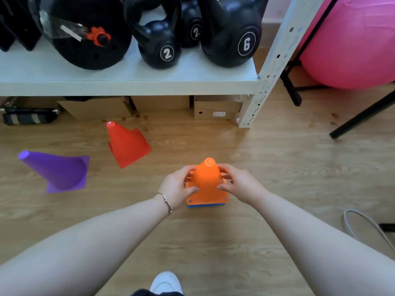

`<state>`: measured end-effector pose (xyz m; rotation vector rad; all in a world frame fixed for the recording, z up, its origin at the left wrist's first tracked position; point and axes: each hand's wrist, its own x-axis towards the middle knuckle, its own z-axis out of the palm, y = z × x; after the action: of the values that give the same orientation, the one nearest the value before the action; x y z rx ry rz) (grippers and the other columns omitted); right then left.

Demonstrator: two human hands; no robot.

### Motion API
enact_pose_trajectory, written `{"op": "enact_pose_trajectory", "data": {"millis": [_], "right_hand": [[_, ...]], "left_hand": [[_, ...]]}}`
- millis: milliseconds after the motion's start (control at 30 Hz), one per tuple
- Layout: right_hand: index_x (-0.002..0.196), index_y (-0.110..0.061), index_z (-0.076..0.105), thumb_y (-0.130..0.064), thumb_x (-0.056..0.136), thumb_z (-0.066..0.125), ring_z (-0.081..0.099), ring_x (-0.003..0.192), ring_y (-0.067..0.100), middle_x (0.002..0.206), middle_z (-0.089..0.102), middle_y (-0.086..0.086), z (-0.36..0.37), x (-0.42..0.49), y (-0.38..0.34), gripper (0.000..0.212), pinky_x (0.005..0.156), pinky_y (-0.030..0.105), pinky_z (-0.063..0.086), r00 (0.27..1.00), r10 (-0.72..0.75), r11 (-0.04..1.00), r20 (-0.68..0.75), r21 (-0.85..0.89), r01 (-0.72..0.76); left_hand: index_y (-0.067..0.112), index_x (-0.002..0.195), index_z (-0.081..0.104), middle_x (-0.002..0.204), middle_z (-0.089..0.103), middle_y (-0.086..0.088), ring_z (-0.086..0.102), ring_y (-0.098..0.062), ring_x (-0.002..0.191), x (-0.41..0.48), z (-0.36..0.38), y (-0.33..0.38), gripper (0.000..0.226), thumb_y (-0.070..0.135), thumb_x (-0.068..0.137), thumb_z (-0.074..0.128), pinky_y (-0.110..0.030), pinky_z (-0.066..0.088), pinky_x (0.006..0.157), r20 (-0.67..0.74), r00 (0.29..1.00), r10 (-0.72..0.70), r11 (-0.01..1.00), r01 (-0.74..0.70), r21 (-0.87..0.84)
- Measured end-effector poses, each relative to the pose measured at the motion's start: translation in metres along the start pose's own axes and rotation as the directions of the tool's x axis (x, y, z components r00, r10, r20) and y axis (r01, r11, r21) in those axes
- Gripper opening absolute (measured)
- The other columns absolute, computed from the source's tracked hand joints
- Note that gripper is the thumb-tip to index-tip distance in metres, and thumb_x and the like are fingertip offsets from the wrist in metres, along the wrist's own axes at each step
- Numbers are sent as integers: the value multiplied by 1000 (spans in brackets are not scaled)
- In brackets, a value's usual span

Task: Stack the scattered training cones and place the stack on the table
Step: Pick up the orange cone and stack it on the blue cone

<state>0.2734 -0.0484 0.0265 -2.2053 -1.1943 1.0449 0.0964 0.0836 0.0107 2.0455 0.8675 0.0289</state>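
Note:
An orange cone (207, 182) stands upright on the wooden floor, seated over a blue cone (206, 205) of which only the base edge shows. My left hand (176, 186) grips the orange cone's left side and my right hand (237, 182) grips its right side. A red cone (126, 144) lies tipped on the floor to the upper left. Farther left a purple cone (57, 170) lies on its side, tip pointing left.
A white shelf (128, 80) holds black kettlebells (159, 39) and a weight plate (85, 33); cardboard boxes (215, 107) sit under it. The shelf post (259, 86) stands right of the cones. A pink exercise ball (352, 43), black stand legs and a grey cable (363, 227) lie right.

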Motion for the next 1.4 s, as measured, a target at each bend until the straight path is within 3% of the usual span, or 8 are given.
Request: {"op": "enact_pose_trajectory", "data": {"millis": [167,433,733,967,1067,1200,1300,1400], "right_hand": [[133,-28,48,-20,76,76,61,116,14,124,66,1,14,6,13,63,96,32,49,1000,11,1000,-1,5,-11],[136,-27,44,-24,76,76,59,119,16,126,64,4,31,13,28,68,94,32,49,1000,28,1000,-4,-3,-28],[135,-28,45,-23,77,76,58,119,13,128,62,1,38,12,31,66,95,29,48,998,60,997,-23,58,-58],[138,-28,40,-30,78,75,57,121,21,130,61,5,37,12,29,70,98,37,48,995,97,995,6,-15,-97],[140,-22,38,-34,83,69,58,116,29,127,60,9,35,10,23,66,90,33,45,997,71,983,22,-174,-66],[138,-21,36,-38,86,64,58,108,35,123,57,11,32,6,15,62,80,40,48,999,53,924,7,-379,-47],[135,-22,38,-34,86,62,58,107,36,126,55,8,26,3,11,56,79,42,51,1000,14,867,-18,-499,-21],[129,-21,45,-37,88,58,58,107,34,124,57,6,13,-1,5,46,82,39,47,991,-58,805,-117,-593,-23]], "left_hand": [[23,123,53,112,66,-2,64,-13,100,6,12,-11,59,18,70,79,-26,51,90,27,1000,13,1000,-13,13],[23,123,51,116,64,0,63,-14,104,8,21,-26,59,20,71,79,-32,51,91,51,999,-17,999,15,43],[24,123,51,119,64,0,63,-12,105,13,23,-29,58,19,72,78,-26,50,91,62,997,-34,999,33,24],[23,123,50,119,63,-3,63,-15,103,17,21,-30,58,20,72,78,-30,50,91,101,994,-47,997,41,65],[18,126,46,122,59,-7,61,-19,105,20,18,-26,59,22,75,75,-28,47,91,154,988,-32,987,7,161],[16,128,40,128,55,-8,57,-27,111,23,15,-19,59,28,78,70,-37,48,92,200,979,-40,933,-35,358],[17,129,38,129,51,-8,55,-31,111,24,10,-16,54,31,84,63,-40,48,89,203,977,-60,834,-62,548],[17,115,51,109,59,-7,59,-31,99,19,-2,-12,45,34,78,68,-41,52,75,53,997,49,672,-72,737]]}}
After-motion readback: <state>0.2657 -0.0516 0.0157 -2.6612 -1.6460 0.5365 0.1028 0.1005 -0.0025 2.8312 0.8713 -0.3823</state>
